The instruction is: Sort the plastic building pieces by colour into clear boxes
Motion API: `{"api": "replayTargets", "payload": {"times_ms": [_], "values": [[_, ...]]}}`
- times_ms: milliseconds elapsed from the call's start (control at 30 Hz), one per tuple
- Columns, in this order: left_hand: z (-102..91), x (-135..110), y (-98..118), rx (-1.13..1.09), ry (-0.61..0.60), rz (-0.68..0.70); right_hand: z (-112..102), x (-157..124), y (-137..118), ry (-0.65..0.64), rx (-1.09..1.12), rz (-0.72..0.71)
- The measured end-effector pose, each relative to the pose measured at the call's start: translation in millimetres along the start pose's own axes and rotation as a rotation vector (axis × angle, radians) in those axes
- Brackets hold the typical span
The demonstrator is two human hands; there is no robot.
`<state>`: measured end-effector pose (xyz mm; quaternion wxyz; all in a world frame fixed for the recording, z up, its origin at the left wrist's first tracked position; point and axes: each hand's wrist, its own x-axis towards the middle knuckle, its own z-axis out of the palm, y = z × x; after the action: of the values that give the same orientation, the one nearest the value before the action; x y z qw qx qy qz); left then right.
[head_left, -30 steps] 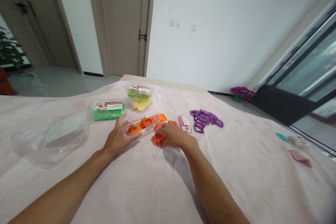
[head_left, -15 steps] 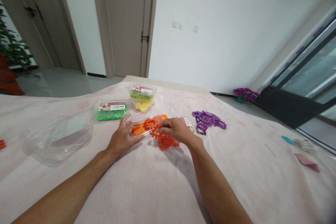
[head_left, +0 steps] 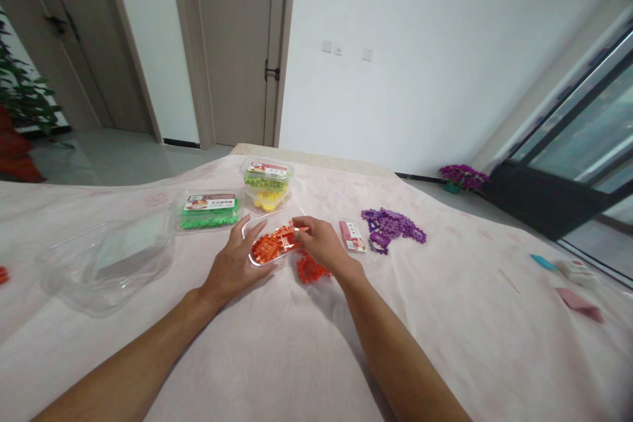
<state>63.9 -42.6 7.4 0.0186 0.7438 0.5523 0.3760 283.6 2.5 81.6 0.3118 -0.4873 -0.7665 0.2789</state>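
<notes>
A small clear plastic box with orange snap-together pieces in it is tilted up on the pink cloth. My left hand grips its near left edge, fingers curled round the rim. My right hand pinches an orange piece at the box's right end. More loose orange pieces lie on the cloth just under my right hand.
Behind stand a box of green pieces and a stacked box of green and yellow pieces. A large clear tub lies at the left. A small label card and a purple pile lie to the right. Small items sit far right.
The clear box has been tipped up toward me by my left hand. My right hand moved from the loose orange pile up to the box's right end with a piece.
</notes>
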Motion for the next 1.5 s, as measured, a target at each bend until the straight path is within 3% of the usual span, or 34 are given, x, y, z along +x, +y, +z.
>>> {"api": "replayTargets", "payload": {"times_ms": [133,267,400,500,667,933,1100,1233,1400,1500], "values": [[-2.1,-1,0,-0.026,-0.05,-0.003,-33,-5,-5,-0.025,-0.127,-0.003],[0.3,-1,-2,-0.077,-0.045,-0.055,-59,-14,-11,-0.228,-0.336,0.035],[1.8,1,-5,-0.099,-0.055,-0.138,-57,-21,-7,-0.502,-0.516,-0.047],[1.3,2,-7,-0.079,-0.065,-0.163,-43,-24,-2,-0.591,-0.636,-0.064],[0.3,2,-6,-0.06,-0.037,-0.149,-29,-25,-4,-0.487,-0.744,-0.099],[0.9,3,-5,-0.064,-0.03,-0.159,-35,-14,4,-0.51,-0.625,-0.103],[0.7,2,-4,-0.061,-0.041,-0.161,-38,-9,6,-0.397,-0.628,-0.047],[-1.9,2,-1,-0.06,-0.044,-0.159,-49,-10,-2,-0.345,-0.464,-0.07],[-2.5,0,1,-0.043,-0.039,-0.045,-55,-10,-11,-0.146,-0.301,-0.106],[-1.0,-1,0,-0.037,-0.036,0.022,-50,-9,-14,-0.065,-0.316,-0.145]]}}
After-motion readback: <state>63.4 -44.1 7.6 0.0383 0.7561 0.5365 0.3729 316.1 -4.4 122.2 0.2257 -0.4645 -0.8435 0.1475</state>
